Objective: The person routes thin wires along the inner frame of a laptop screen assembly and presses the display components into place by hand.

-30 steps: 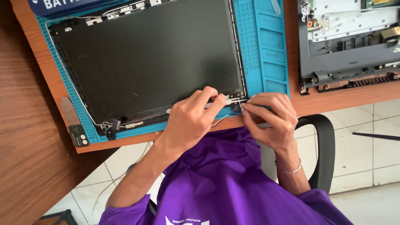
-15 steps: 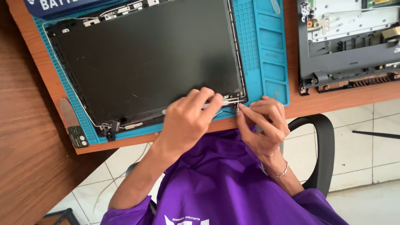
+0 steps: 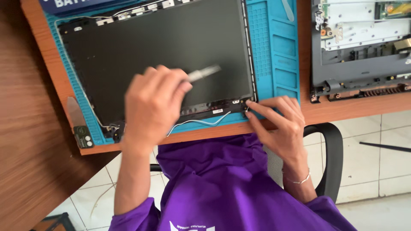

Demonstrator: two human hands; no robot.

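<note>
Two hands at work: both bare, both over the near edge of a laptop screen panel (image 3: pixel 158 55) that lies flat on a blue work mat (image 3: pixel 274 55).
Left hand (image 3: pixel 154 107): raised over the panel's lower middle, blurred; fingers closed on a slim grey metal strip (image 3: pixel 204 73).
Strip's long axis: runs from the left fingertips up and to the right, across the dark panel, its free end pointing towards the far right corner.
Right hand (image 3: pixel 278 124): lower, on the mat's near edge; index finger and thumb pressed together at the panel's near right corner (image 3: pixel 245 102), on the hinge area. Whether they pinch a small part cannot be told.
Key relation: the corner lies to the right of and nearer than the strip; the right hand is touching it, the left hand is well apart from it.
Cable (image 3: pixel 201 122): thin white and blue wires run along the panel's near edge, between the two hands.
Pry tool (image 3: pixel 77 124): flat metal blade with a dark handle, lying at the mat's left edge, untouched.
Laptop base (image 3: pixel 359 47): opened, on the wooden table (image 3: pixel 30 128) to the right of the mat.
Seat: black chair arm (image 3: pixel 332 158) beside the right forearm.
</note>
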